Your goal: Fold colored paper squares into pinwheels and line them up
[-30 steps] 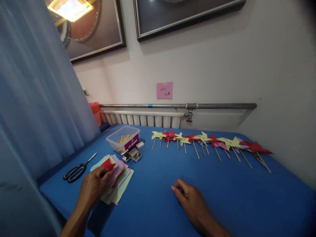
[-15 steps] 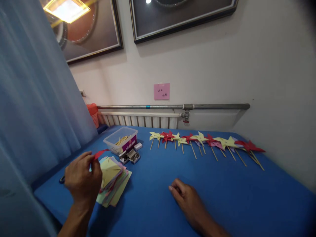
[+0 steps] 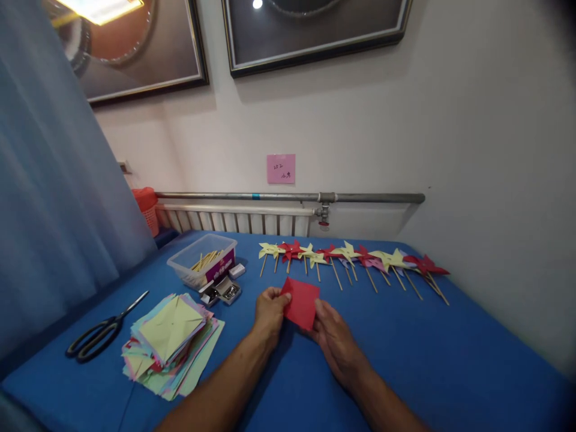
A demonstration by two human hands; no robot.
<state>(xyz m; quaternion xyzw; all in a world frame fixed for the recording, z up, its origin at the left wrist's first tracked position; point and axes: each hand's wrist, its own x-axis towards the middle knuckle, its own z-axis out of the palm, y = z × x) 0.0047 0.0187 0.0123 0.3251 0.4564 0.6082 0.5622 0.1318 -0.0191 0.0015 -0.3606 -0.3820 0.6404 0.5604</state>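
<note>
- The left hand [image 3: 269, 312] has left the paper stack [image 3: 168, 345] and come to the middle of the table, carrying the red square [image 3: 300, 303] that it lifted off the top.
- The right hand [image 3: 335, 342], which lay flat and empty on the blue cloth, has risen to grip the square's right edge.
- The square is now held between both hands, above the cloth.
- A yellow sheet now tops the stack.
- The scissors [image 3: 101, 329] are again in full view.

Blue table [image 3: 405, 354]: scissors [image 3: 101, 333], paper stack [image 3: 171, 342], pinwheels [image 3: 351, 257]
</note>
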